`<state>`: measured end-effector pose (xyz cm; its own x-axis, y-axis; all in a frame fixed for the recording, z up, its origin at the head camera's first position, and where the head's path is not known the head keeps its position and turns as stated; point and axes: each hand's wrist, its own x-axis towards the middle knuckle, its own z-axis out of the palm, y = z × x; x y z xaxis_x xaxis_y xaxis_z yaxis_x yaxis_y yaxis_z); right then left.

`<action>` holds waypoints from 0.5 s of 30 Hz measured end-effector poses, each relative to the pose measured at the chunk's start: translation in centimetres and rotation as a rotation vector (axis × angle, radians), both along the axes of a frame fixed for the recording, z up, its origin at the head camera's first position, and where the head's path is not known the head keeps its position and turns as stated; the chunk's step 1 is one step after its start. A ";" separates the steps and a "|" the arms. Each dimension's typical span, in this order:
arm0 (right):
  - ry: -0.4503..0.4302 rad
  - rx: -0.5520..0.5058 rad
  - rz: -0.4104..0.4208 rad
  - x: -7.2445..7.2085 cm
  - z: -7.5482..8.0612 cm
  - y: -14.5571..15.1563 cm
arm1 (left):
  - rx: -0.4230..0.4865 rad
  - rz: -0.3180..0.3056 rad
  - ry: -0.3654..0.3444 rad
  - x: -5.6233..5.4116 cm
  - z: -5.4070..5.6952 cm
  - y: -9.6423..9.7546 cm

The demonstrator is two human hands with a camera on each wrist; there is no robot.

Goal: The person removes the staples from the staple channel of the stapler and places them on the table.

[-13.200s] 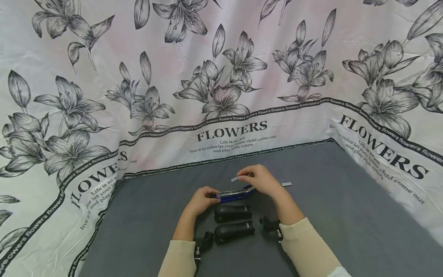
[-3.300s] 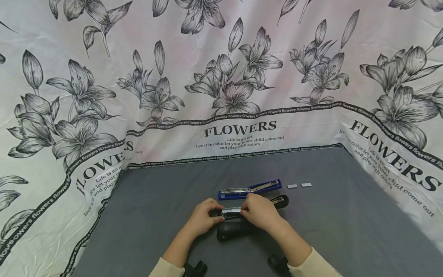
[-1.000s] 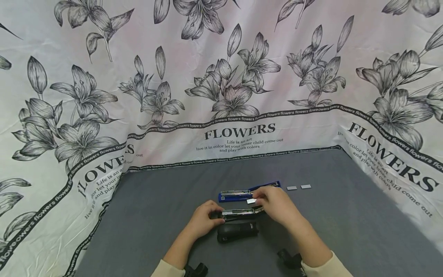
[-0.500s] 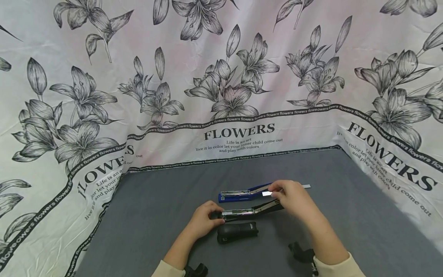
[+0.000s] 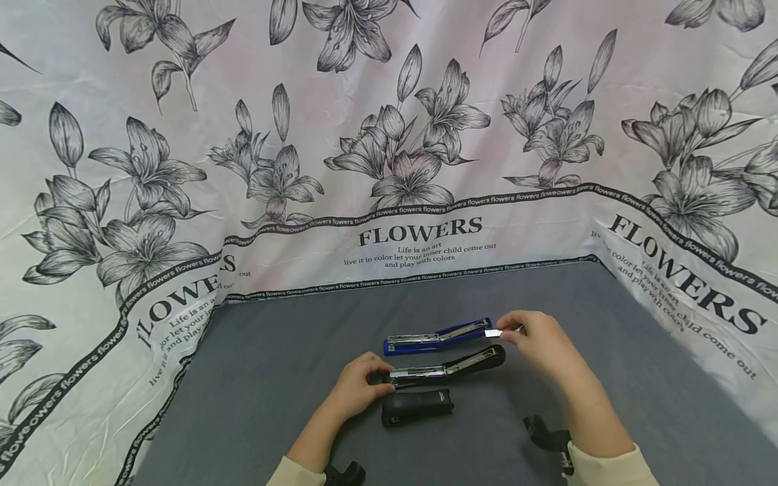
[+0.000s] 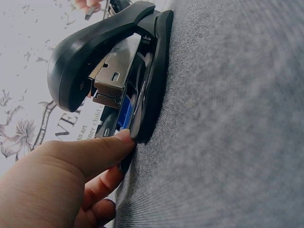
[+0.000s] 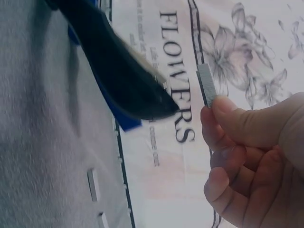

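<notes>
Three staplers lie in a row in the head view. My left hand [image 5: 358, 381] pinches the front end of the middle one, a black stapler [image 5: 474, 361] whose top is swung back, showing the metal staple channel. Behind it lies a blue stapler [image 5: 413, 343], also swung back. Nearest to me is another black stapler [image 5: 417, 408], its top folded over its base; it partly hides the pinch in the left wrist view. Between thumb and index finger, my right hand [image 5: 541, 341] holds a strip of staples [image 7: 205, 85], raised beside the right ends of the farther two staplers.
Two more staple strips, one nearer [image 7: 92, 185] and one at the lower edge [image 7: 103, 219], lie on the grey cloth [image 5: 267, 378] in the right wrist view. A white flower-printed curtain [image 5: 340, 256] borders the table at the back and sides.
Earlier, the middle stapler was folded like the front one; its top is now swung back. My right hand has moved from its channel rightward with the staple strip. My left hand stays put.
</notes>
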<state>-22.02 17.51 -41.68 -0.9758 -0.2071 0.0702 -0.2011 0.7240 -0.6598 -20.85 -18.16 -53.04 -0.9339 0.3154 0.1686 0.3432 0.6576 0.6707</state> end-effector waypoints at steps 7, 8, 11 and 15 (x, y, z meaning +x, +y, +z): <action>-0.037 0.002 -0.013 -0.4 -0.5 2.3 | 0.002 -0.005 -0.004 0.0 -0.1 0.0; -0.038 0.003 -0.010 -0.5 -0.6 2.6 | 0.003 -0.005 -0.005 0.0 -0.2 0.0; -0.045 0.002 -0.003 -0.8 -1.0 3.3 | 0.005 -0.003 -0.008 0.0 -0.2 0.0; -0.062 0.006 0.014 -1.3 -1.9 4.2 | 0.004 -0.001 -0.008 -0.1 -0.2 0.0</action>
<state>-23.32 21.70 -43.56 -0.9752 -0.2211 0.0085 -0.1702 0.7251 -0.6673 -20.96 -18.19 -53.23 -0.9350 0.3152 0.1626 0.3382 0.6544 0.6763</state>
